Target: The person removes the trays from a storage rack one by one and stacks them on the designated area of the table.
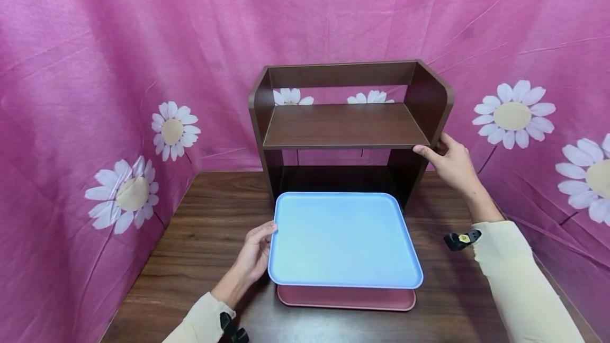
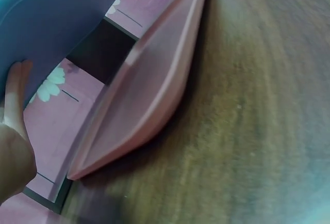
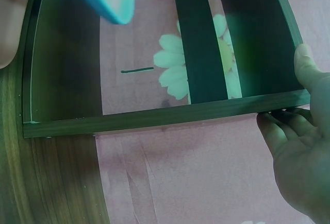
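My left hand holds a light blue tray by its left edge, thumb at the rim. In the left wrist view, fingers lie against the tray's underside. The blue tray is raised over a pink tray, whose front strip shows below it in the head view. Behind them stands a dark brown two-tier shelf. Its right side panel is gripped by my right hand. The thumb lies on the panel's front edge, with the other fingers on its outer face.
A brown wood-grain table carries the shelf and the pink tray. Pink cloth printed with white daisies hangs behind and at both sides. Through the shelf's open back the cloth shows. Each wrist wears a black strapped camera.
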Demonstrator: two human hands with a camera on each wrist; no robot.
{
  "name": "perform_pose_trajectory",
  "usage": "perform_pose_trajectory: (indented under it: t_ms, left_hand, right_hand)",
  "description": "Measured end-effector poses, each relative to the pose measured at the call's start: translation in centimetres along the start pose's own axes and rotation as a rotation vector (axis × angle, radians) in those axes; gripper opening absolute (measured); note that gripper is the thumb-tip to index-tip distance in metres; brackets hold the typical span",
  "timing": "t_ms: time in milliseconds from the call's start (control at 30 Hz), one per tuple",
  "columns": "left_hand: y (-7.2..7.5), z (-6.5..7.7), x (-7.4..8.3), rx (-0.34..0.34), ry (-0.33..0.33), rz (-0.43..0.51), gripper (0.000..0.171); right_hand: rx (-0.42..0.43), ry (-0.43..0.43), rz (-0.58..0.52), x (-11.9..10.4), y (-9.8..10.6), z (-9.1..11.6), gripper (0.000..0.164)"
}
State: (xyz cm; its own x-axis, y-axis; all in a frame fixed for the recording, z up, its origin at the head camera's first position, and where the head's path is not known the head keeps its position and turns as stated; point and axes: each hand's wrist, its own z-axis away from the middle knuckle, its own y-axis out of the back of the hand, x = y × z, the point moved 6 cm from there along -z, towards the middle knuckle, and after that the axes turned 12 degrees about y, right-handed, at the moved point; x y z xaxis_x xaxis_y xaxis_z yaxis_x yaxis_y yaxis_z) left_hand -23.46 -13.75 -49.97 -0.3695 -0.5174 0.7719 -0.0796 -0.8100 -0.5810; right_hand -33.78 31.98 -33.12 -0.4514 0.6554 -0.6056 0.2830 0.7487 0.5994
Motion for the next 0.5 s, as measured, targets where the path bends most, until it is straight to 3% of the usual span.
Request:
perform_pose_trajectory:
  t_ms: [500]
  left_hand:
    - [1.4, 0.0, -2.2, 0.042, 0.051, -0.007, 0.026]
  right_hand:
    - [-0.006, -0.017, 0.006, 0.4, 0.0, 0.0, 0.061]
